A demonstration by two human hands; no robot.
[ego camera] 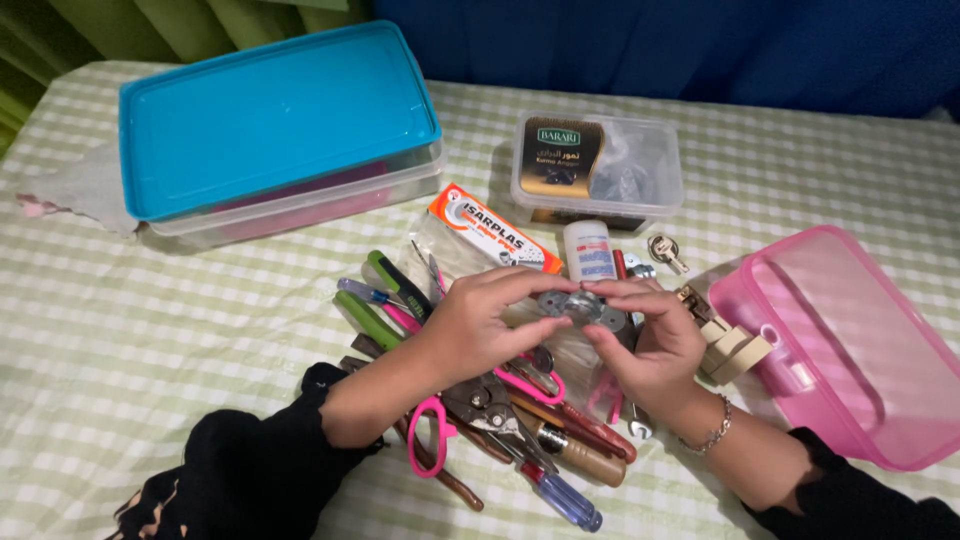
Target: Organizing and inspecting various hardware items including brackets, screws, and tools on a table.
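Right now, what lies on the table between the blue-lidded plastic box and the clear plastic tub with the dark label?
In the head view, an orange-and-white carton lies on the checked tablecloth between the blue-lidded plastic box and the clear plastic tub.

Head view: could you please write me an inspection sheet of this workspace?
Surface: table under a green-and-white checked cloth.
Job's things: round grey metal disc, held between both hands above the tool pile.
Clutter: pliers, pink-handled scissors, blue-handled screwdriver, white bottle, orange-and-white box, key.
Hands: left hand and right hand pinch the disc.
Cables: nothing seen.
Surroundings: blue-lidded box, clear lidded tub, pink container, blue curtain.
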